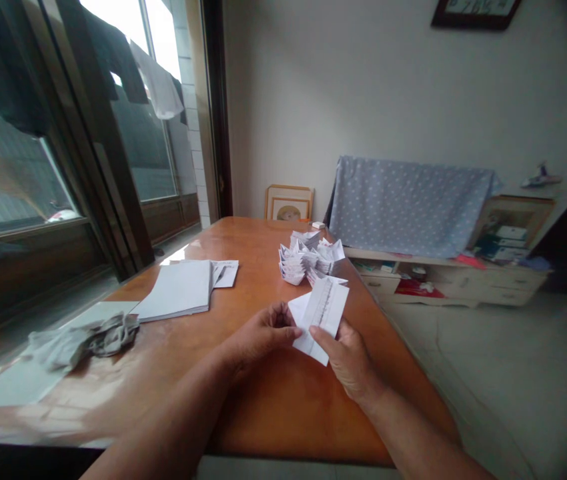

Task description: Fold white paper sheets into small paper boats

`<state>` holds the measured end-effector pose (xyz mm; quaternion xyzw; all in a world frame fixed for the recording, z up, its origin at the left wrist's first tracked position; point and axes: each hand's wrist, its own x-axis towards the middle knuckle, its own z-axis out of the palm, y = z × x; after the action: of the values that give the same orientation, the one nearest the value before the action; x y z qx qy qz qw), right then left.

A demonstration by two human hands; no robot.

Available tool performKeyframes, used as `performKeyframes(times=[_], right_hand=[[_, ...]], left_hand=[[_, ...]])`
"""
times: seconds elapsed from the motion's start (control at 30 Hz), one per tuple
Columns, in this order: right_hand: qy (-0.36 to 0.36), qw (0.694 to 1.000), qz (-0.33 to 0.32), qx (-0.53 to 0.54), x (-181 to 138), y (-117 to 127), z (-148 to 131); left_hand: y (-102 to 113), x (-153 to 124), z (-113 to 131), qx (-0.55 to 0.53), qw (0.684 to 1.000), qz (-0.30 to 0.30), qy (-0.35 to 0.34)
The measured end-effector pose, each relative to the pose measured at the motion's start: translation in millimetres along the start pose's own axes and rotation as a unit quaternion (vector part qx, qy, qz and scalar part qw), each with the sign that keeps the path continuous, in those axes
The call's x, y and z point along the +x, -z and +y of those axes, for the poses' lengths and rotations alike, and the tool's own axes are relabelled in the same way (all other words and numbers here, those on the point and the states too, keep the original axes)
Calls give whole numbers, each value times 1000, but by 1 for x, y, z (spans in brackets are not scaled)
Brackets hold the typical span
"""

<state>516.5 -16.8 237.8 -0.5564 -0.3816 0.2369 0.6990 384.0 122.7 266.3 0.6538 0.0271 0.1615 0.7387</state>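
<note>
A partly folded sheet of white paper with a printed strip down its middle is held above the front of the table. My left hand pinches its left edge between thumb and fingers. On the right edge, my right hand grips the same paper, thumb on top and fingers hidden behind. Just beyond the hands sits a cluster of folded paper pieces, nested in stacks with pointed corners. To the left lies a stack of flat white sheets.
The brown wooden table runs away from me, with a crumpled grey cloth at its left. Smaller papers lie beside the stack. Picture frames lean at the wall. A low cabinet stands right, below a blue dotted cloth.
</note>
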Motion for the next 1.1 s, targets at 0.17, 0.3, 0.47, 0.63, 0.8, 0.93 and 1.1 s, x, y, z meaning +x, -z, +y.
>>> performKeyframes(times=[0.17,0.3,0.47,0.63,0.8,0.93,1.1], right_hand=[[178,944,94,-263,-1,15,-3],[237,861,27,-449,-5,18,-6],[201,797,-53,-566,-10,10,-11],[165,775,-101,-601,-13,9,-13],[146,768,-139,-608,-15,12,-12],[132,786,-165,-581,-17,16,-16],[114,823,-181,-526,-16,25,-23]], left_hand=[[12,3,-4,143,967,192,-82],[20,1,6,221,926,285,-115],[14,-13,17,348,919,154,-106],[3,-18,11,489,872,-14,-33],[2,-16,5,552,833,-40,-13],[6,-16,2,548,834,-61,-24],[15,-16,-4,523,850,-58,-20]])
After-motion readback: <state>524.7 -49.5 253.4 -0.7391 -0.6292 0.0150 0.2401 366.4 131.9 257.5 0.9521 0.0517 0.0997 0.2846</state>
